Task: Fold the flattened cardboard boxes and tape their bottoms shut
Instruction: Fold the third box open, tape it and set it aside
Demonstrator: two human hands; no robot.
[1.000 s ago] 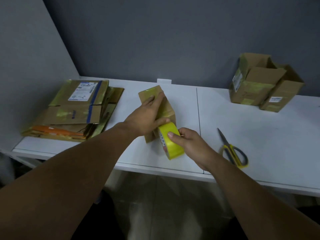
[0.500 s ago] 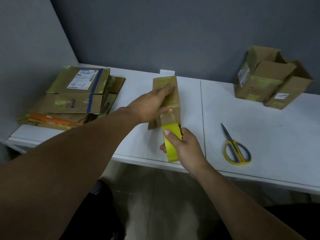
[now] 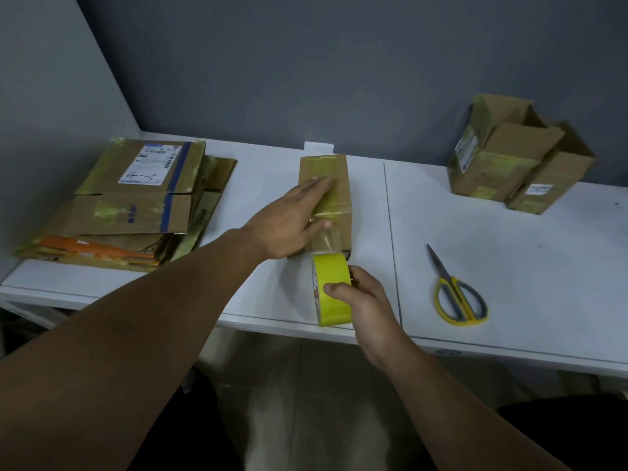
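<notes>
- The box (image 3: 342, 198) lies on the white table (image 3: 530, 266), centre and toward the back, with its long taped face turned up so the seam is easy to reach
- The left hand (image 3: 292, 222) lies flat on that face with its fingers straight; it looks to be pinning the box down so it cannot slide toward the person as tape is drawn off, and perhaps pressing the flaps level
- The right hand (image 3: 362, 300) has its fingers and thumb curled round the yellow tape roll (image 3: 331, 290), which is held on edge just in front of the box's near end
- A clear strip of tape (image 3: 327, 239) runs from the roll up onto the box, under the left thumb; holding the roll low and close would keep the strip taut and in line with the seam
- My reading is that the taping of this bottom is partway done: the strip is stuck on but not yet cut from the roll
- The scissors (image 3: 455, 294) lie closed on the table to the right of the right hand, near enough to grab for the cut
- The stack of flat boxes (image 3: 136, 212) waits at the left, and two made-up boxes (image 3: 503, 164) sit at the far right against the wall, so work seems to pass from left to right
</notes>
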